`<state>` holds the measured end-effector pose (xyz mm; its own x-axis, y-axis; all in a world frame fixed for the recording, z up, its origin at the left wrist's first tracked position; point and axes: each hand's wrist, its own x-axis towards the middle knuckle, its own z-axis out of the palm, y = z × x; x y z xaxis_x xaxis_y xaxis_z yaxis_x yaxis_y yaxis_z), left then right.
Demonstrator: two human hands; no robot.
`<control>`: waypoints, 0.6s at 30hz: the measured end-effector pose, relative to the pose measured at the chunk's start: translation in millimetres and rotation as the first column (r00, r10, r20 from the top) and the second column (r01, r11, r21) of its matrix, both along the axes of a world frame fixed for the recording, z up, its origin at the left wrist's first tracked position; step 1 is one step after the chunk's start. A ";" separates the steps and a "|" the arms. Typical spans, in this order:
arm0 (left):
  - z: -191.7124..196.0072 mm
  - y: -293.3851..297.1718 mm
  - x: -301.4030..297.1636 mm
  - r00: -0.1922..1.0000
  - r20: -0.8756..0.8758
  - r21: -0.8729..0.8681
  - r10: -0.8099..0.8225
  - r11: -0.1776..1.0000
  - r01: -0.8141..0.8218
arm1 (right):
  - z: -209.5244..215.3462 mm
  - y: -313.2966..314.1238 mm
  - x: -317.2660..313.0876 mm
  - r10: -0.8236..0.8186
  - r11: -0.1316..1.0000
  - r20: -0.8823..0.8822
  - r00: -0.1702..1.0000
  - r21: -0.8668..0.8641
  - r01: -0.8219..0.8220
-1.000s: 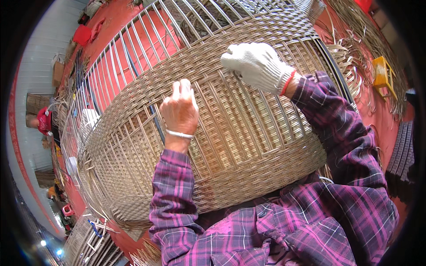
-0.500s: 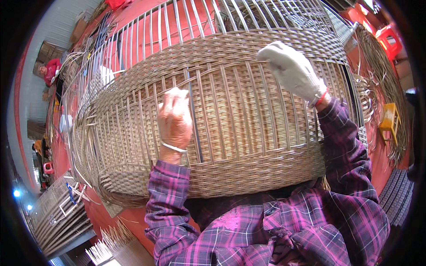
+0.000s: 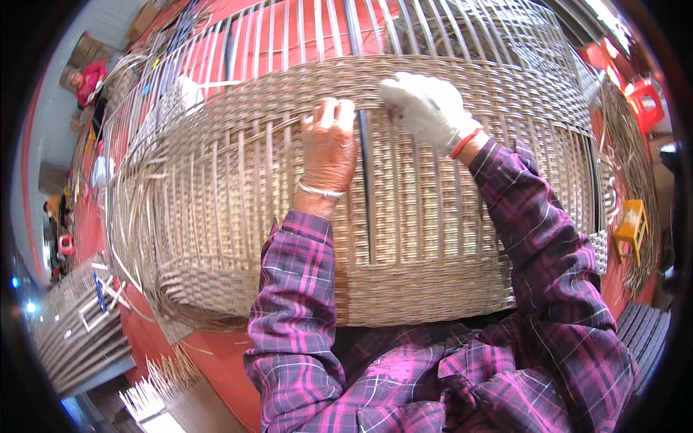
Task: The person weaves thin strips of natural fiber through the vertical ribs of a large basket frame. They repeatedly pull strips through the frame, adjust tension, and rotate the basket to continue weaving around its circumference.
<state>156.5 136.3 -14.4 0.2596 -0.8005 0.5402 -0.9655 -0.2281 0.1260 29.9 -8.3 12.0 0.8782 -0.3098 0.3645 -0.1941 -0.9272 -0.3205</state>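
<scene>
A large brown wicker panel (image 3: pixel 426 278) lies across in front of me, with woven bands over upright strands and a dark bar (image 3: pixel 366 195) running down it. My bare left hand (image 3: pixel 330 148), a white band at its wrist, is closed at the lower edge of the upper woven band, left of the bar. Its fingertips press on a wicker strand there. My right hand (image 3: pixel 429 108), in a white glove, rests on the same band just right of the bar. Its fingers are bent together against the weave, and whatever they pinch is hidden.
Bare metal bars (image 3: pixel 289 36) extend past the panel's far side. Loose strands hang along its left edge. Bundled wicker (image 3: pixel 635 238), a yellow stool (image 3: pixel 630 229) and a red stool (image 3: pixel 644 105) stand at right. A person in red (image 3: pixel 90 81) is far left. Stacked frames (image 3: pixel 83 339) lie lower left.
My right hand has moved left and slightly down towards the dark bar, its fingers now against the weave. My left hand has come up to the band's edge, and the view has shifted.
</scene>
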 end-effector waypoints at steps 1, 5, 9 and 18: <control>3.0 7.3 0.1 0.992 -0.114 0.007 -0.057 0.998 0.058 | -0.4 -1.0 0.9 -0.010 1.000 -0.026 1.000 0.002 0.010; 16.6 55.5 7.3 0.983 -0.158 -0.207 -0.093 0.977 0.059 | 9.1 0.9 -3.4 0.003 0.998 -0.040 0.999 -0.065 -0.006; 25.3 108.8 46.5 0.970 -0.081 -0.045 0.229 0.971 -0.233 | 28.1 14.4 2.5 0.141 0.990 0.106 0.984 -0.046 -0.137; 2.3 106.6 103.4 0.969 0.037 0.048 0.243 0.968 -0.245 | 8.1 86.3 77.7 0.352 0.916 0.031 0.936 -0.217 -0.337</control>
<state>260.0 242.9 -12.0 0.4345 -0.7419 0.5107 -0.8830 -0.4625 0.0794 107.6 78.0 20.1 0.8877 0.0953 0.4505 0.1647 -0.9793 -0.1174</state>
